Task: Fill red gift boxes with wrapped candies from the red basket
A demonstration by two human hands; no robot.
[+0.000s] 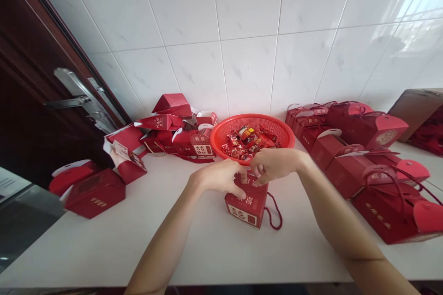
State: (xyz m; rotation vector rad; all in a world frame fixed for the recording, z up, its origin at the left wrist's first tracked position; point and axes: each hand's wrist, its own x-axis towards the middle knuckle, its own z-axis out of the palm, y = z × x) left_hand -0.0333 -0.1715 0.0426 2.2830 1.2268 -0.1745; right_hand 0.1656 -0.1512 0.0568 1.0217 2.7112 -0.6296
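The red box (242, 214) sits upright just below my hands, its long axis seeming to run away from me.
It rests on the white table (194, 253), between my forearms and just on my side of the orange-red basket (290, 136) of wrapped sweets (247, 131). Its far end leans slightly to my right, and its cord (279, 221) loops out on that side. My left hand (219, 177) is nearer the lettered end that faces me, half curled, thumb on the top; my right hand (277, 163) reaches over the far right corner, fingers bent inward. Whether either one pinches a flap, I cannot tell.
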